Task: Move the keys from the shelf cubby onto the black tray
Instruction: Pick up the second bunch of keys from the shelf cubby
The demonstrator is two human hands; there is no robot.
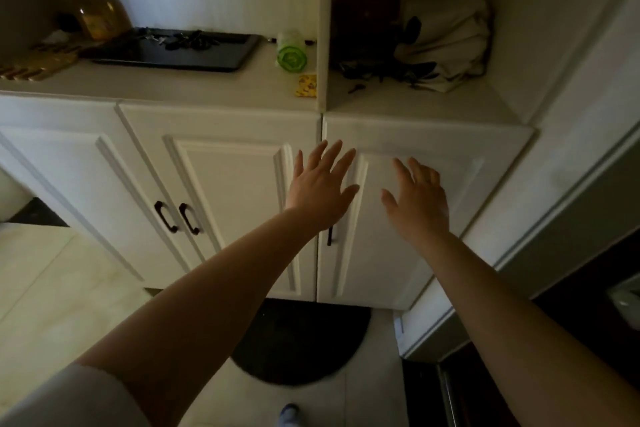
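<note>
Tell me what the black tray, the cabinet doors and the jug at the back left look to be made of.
Black tray: likely plastic or coated metal, with a smooth, slightly glossy rim; dim light leaves it open.
Cabinet doors: white-painted wood or board, satin finish, with raised panel moulding and dark handles.
Jug: clear glass or plastic, since amber liquid shows through it.
</note>
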